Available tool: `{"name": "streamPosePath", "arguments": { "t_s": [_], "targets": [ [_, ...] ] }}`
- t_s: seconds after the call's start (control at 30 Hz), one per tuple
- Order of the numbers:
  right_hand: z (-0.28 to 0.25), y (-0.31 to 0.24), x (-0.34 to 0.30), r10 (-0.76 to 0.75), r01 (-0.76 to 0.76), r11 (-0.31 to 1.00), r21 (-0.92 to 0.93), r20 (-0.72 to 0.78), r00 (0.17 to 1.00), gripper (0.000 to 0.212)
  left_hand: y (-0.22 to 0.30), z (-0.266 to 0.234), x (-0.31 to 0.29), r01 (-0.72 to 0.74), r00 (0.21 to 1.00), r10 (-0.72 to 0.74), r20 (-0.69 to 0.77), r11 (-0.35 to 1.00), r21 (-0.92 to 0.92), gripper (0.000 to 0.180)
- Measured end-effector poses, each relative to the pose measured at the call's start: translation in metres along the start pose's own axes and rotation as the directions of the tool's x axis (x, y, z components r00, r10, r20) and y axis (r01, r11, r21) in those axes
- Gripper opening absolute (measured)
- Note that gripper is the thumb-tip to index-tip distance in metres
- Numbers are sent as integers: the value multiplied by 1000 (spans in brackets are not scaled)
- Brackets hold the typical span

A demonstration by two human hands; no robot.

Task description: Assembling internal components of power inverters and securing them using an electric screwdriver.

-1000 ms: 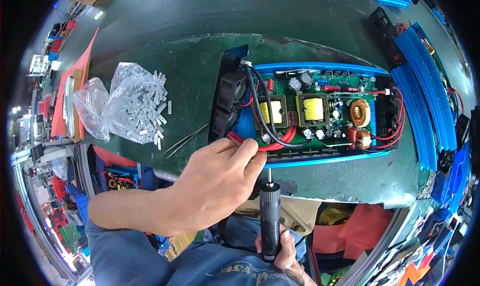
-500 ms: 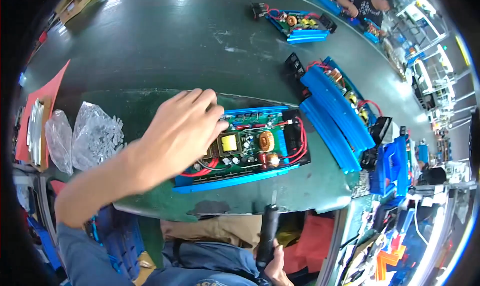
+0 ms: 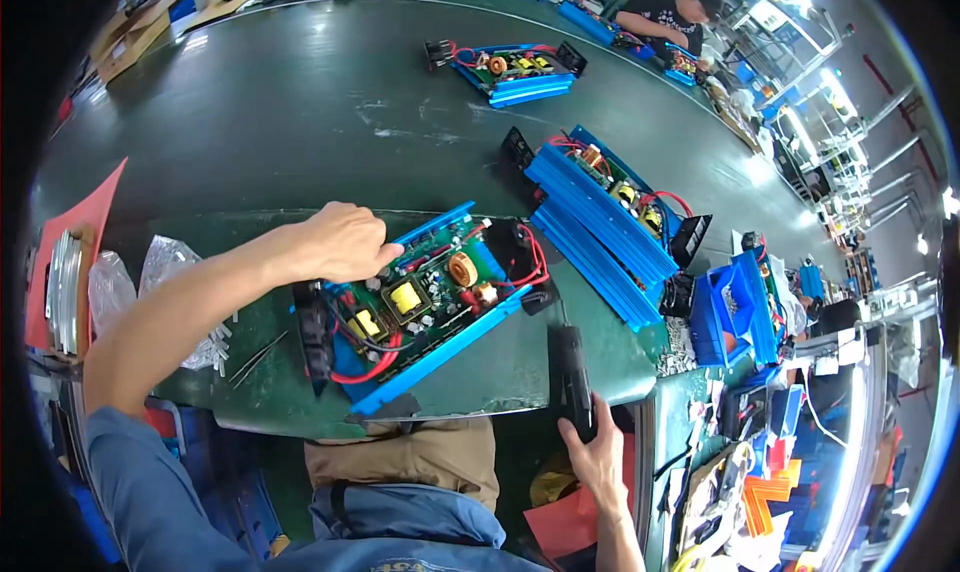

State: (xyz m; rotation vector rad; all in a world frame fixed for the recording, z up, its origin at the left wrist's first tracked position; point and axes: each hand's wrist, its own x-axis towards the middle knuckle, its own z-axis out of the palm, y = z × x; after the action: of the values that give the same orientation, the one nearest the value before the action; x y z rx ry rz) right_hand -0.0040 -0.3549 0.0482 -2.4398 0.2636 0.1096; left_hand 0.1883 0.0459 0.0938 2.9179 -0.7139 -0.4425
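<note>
An open power inverter (image 3: 405, 297) lies tilted on the green bench, its circuit board, yellow transformers, copper coil and red wires exposed between blue metal sides. A black end panel (image 3: 314, 337) hangs at its left end; another stands at the right. My left hand (image 3: 345, 242) is closed over the far blue side, thumb toward the board; its other fingertips are hidden. In my right hand (image 3: 600, 447) is a black electric screwdriver (image 3: 572, 377), held upright at the front edge. Its thin bit points toward the right end panel (image 3: 538, 297), apart from it as far as I can see.
Stacked blue inverters (image 3: 610, 227) stand to the right, and one more inverter (image 3: 515, 75) sits farther back. Tweezers (image 3: 258, 360) lie beside a plastic bag of small pieces (image 3: 165, 262) at left. A blue bin (image 3: 722, 317) is at right. Another person (image 3: 660, 17) works far right.
The inverter has turned, its left end swinging nearer me and its right end away. My right hand has raised the screwdriver forward to the bench edge. The whole view has shifted.
</note>
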Motion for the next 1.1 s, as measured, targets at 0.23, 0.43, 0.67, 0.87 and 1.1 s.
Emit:
{"name": "streamPosePath", "arguments": {
  "t_s": [0.23,0.43,0.67,0.87,1.1],
  "targets": [
    [-1,-13,37,-496,405,846,-348,-232,837,39,35,4,-40,379,923,-271,274,769,-515,63],
    [13,-24,25,-377,375,926,-53,-213,901,26,74,65,-68,370,900,-250,357,3,-929,64],
    [26,-40,20,-122,125,946,299,-28,992,58,139,101,-80,252,954,-34,297,-443,-861,56],
    [17,-80,45,-298,297,943,148,-14,955,63,98,77,-103,-222,607,-210,-766,881,-418,22],
    [-41,-108,94,-268,316,942,-115,313,911,68,51,106,-112,-151,642,-146,-752,938,-311,35]
  ]
}}
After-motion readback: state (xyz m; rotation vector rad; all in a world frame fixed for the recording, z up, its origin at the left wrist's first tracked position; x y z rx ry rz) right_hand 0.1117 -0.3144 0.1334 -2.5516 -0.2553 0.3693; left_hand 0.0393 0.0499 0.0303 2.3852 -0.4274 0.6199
